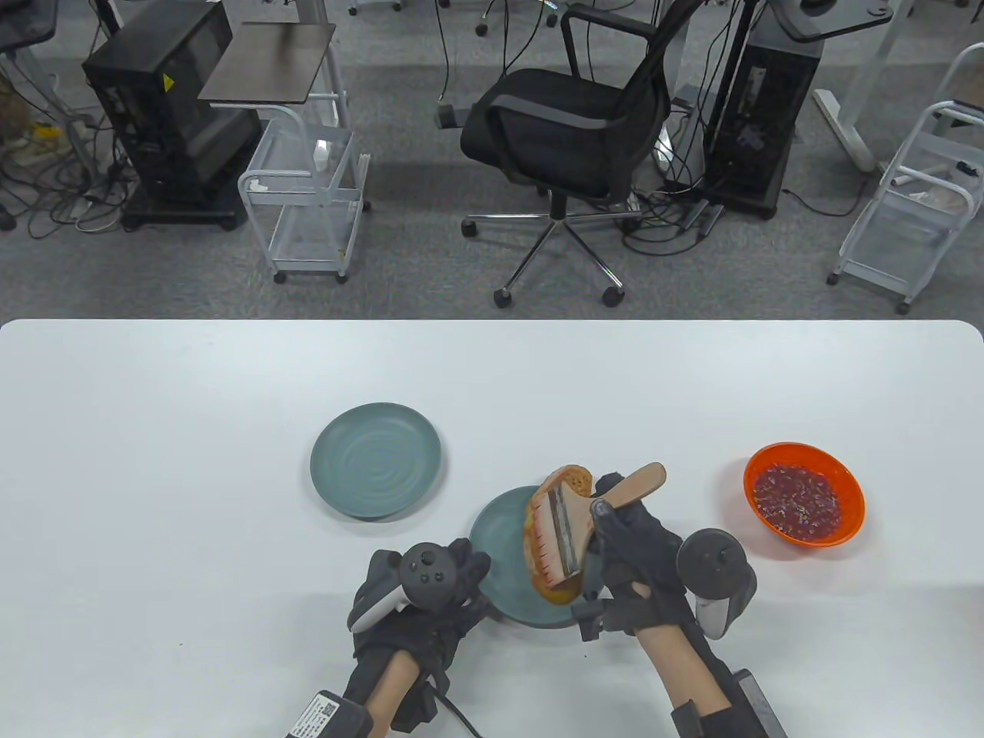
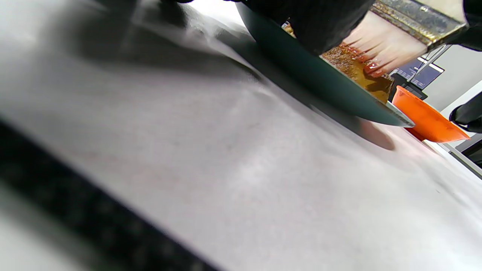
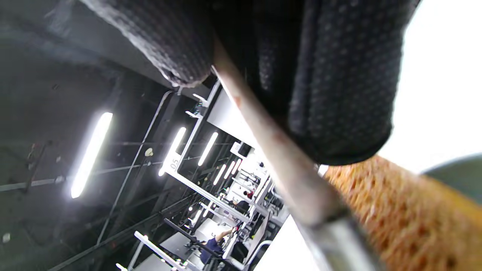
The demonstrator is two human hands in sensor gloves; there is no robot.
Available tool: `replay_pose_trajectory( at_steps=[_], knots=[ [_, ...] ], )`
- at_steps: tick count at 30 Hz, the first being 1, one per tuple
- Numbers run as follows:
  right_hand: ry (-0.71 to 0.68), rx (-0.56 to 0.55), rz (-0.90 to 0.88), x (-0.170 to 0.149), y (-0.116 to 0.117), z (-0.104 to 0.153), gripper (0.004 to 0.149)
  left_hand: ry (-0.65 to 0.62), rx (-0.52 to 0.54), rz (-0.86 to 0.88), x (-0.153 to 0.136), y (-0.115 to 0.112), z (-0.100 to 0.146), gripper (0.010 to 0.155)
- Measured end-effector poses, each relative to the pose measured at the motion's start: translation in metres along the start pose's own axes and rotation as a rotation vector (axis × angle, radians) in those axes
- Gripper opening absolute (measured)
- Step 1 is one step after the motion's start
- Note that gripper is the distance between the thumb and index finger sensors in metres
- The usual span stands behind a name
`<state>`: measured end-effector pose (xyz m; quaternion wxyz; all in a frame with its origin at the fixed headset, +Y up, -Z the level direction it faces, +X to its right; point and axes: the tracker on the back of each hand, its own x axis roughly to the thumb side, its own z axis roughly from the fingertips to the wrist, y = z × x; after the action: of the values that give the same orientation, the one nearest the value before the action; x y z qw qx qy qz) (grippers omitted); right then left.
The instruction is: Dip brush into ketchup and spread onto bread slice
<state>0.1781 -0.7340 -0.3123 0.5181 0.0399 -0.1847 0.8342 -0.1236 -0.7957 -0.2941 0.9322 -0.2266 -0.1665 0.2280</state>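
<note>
My right hand (image 1: 626,530) grips the wooden handle of a wide brush (image 1: 565,526); its red-tipped bristles (image 2: 376,49) rest on the bread slice (image 1: 538,538). The bread is brown, smeared with sauce, and lies on a grey-green plate (image 1: 500,538) at the table's front middle. My left hand (image 1: 430,592) rests at that plate's left rim with its fingers at the edge. The orange bowl of ketchup (image 1: 803,493) stands to the right, apart from both hands. In the right wrist view the gloved fingers (image 3: 339,75) wrap the brush handle (image 3: 278,150) over the bread (image 3: 395,210).
A second grey-green plate (image 1: 375,460) stands to the left and farther back, with nothing on it. The white table (image 1: 192,461) reaches to both sides. An office chair (image 1: 565,131) and carts stand beyond the far edge.
</note>
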Motion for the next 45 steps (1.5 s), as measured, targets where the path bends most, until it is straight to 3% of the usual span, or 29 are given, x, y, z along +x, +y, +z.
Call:
replay_pose_trajectory(
  at_steps=[3,6,10,14,21,24,28,33,39,42,45],
  knots=[
    [-0.126,-0.118,0.176,0.012,-0.019,-0.001,0.051,0.000,-0.001,0.000,0.000,0.000,0.000,0.060],
    [-0.183,-0.172,0.200,0.020,-0.026,0.000,0.051,0.001,-0.002,-0.003,0.000,0.000,0.000,0.060],
    [-0.062,-0.068,-0.061,0.015,-0.002,0.003,0.052,0.000,-0.002,-0.003,0.000,-0.001,0.000,0.060],
    [-0.072,-0.012,0.001,0.013,0.013,0.004,0.052,0.001,-0.002,-0.006,0.001,-0.001,0.000,0.060],
    [-0.196,-0.155,0.216,0.009,-0.024,-0.001,0.052,0.003,-0.002,-0.008,0.001,-0.001,0.000,0.060],
    [-0.058,-0.142,-0.010,0.001,-0.020,0.000,0.051,0.005,-0.001,-0.014,0.002,-0.001,0.000,0.060],
    [0.099,-0.027,-0.273,-0.014,0.006,0.004,0.052,0.007,-0.002,-0.014,0.002,-0.002,0.000,0.060],
    [0.069,0.000,-0.134,-0.018,0.004,-0.001,0.052,0.012,-0.003,-0.022,0.001,-0.002,0.001,0.061],
    [0.064,-0.120,-0.057,-0.022,-0.024,-0.003,0.052,0.016,-0.013,-0.046,0.003,-0.004,0.001,0.065],
    [0.142,-0.153,-0.177,-0.024,-0.022,0.001,0.052,0.017,-0.020,-0.056,0.004,-0.005,0.001,0.067],
    [0.160,-0.102,-0.246,-0.022,-0.013,0.002,0.052,0.017,-0.031,-0.068,0.004,-0.007,0.001,0.070]
  ],
)
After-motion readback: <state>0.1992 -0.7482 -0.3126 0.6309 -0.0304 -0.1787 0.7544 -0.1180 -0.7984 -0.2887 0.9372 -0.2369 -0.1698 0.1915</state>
